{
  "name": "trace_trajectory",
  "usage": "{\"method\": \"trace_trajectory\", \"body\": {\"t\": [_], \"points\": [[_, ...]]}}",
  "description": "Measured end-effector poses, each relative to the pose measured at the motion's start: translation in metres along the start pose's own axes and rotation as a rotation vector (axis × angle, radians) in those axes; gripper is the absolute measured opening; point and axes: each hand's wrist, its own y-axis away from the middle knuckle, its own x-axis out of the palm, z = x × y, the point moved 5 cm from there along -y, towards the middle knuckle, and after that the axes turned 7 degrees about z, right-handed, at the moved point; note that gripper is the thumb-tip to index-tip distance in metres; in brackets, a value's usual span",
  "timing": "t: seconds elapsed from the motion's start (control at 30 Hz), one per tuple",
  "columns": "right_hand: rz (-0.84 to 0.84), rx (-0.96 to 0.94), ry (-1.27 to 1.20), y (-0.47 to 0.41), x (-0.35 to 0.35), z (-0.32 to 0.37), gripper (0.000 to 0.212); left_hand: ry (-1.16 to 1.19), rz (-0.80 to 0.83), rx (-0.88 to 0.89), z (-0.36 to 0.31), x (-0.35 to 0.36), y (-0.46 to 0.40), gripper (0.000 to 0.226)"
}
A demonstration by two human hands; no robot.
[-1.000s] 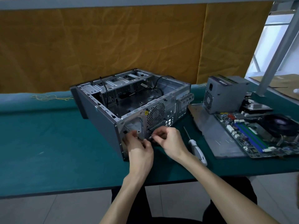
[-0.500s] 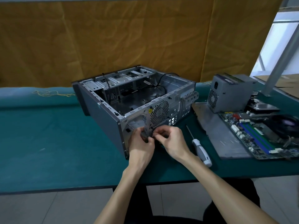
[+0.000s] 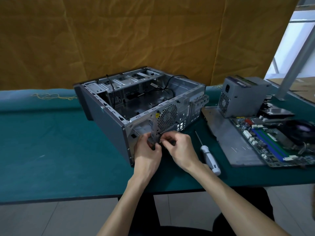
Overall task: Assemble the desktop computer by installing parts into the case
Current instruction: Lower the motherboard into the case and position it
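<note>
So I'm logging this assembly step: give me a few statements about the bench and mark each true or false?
1. The motherboard is already mounted inside the case. False: it lies on the table, right of the case.
2. The screwdriver lies on the table, unheld. True.
3. Both hands, left hand and right hand, work at the case's rear panel. True.
4. The power supply sits left of the case. False: it stands to the right.

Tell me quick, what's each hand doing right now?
Left hand: fingers pinch the metal bracket at the case's rear.
Right hand: fingers curled, pinching there too; what exactly, unclear.
</note>
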Motion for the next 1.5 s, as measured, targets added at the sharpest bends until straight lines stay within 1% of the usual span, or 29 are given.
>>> {"method": "trace_trajectory", "body": {"t": [0.13, 0.23, 0.3, 0.33, 0.47, 0.63, 0.67, 0.7, 0.77, 0.8, 0.83, 0.87, 0.93, 1.0, 1.1, 1.2, 1.37, 1.43, 1.5], "points": [[0.028, 0.023, -0.032, -0.001, 0.001, 0.000, 0.010, 0.000, -0.001, 0.014, 0.001, 0.001, 0.000, 0.028], [0.038, 0.067, -0.067, -0.002, 0.000, 0.001, 0.019, -0.003, 0.007, 0.013, 0.003, 0.002, -0.001, 0.030], [0.054, 0.096, -0.101, -0.003, 0.000, 0.001, 0.022, 0.001, 0.013, 0.012, 0.004, 0.002, -0.002, 0.029], [0.066, 0.120, -0.137, -0.003, 0.000, 0.001, 0.023, 0.002, 0.014, 0.012, 0.004, 0.002, -0.002, 0.029], [0.091, 0.234, -0.405, -0.002, 0.003, -0.001, 0.017, 0.009, 0.024, 0.003, 0.003, 0.003, -0.002, 0.028], [0.083, 0.276, -0.449, -0.002, 0.005, -0.001, 0.024, -0.008, 0.023, -0.003, 0.004, 0.003, -0.003, 0.029], [0.078, 0.255, -0.400, -0.001, 0.005, 0.000, 0.023, -0.014, 0.026, -0.002, 0.004, 0.003, -0.003, 0.029], [0.067, 0.197, -0.279, 0.000, 0.002, 0.001, 0.019, -0.020, 0.030, 0.001, 0.003, 0.003, -0.003, 0.029], [0.057, -0.012, 0.073, 0.001, -0.004, 0.011, 0.008, -0.030, 0.040, 0.015, 0.001, 0.003, -0.004, 0.028], [0.062, -0.113, 0.212, 0.002, -0.004, 0.015, 0.006, -0.035, 0.043, 0.022, 0.001, 0.003, -0.003, 0.027], [0.066, -0.151, 0.265, 0.002, -0.004, 0.017, 0.007, -0.044, 0.043, 0.031, 0.001, 0.003, -0.003, 0.026], [0.069, -0.110, 0.222, 0.001, -0.004, 0.017, 0.007, -0.062, 0.041, 0.039, 0.001, 0.003, -0.003, 0.026], [0.074, 0.119, -0.061, -0.001, -0.002, 0.012, 0.010, -0.109, 0.027, 0.057, 0.001, 0.002, -0.003, 0.025], [0.087, 0.329, -0.328, -0.001, 0.002, 0.007, 0.015, -0.084, 0.030, 0.064, 0.001, 0.002, -0.003, 0.022], [0.101, 0.491, -0.497, 0.001, 0.001, 0.005, 0.013, 0.002, 0.075, 0.055, 0.002, 0.003, -0.004, 0.023], [0.087, 0.574, -0.515, 0.001, -0.002, 0.005, 0.007, 0.017, 0.071, 0.073, 0.001, 0.002, -0.004, 0.023], [0.077, 0.602, -0.463, 0.000, -0.002, 0.008, 0.011, 0.050, 0.065, 0.091, -0.001, 0.001, -0.003, 0.023], [0.070, 0.592, -0.389, -0.001, -0.002, 0.009, 0.014, 0.055, 0.061, 0.109, -0.003, 0.000, -0.001, 0.027], [0.053, 0.530, -0.233, -0.003, -0.004, 0.012, 0.015, 0.049, 0.057, 0.132, -0.005, -0.001, 0.000, 0.032]]}}
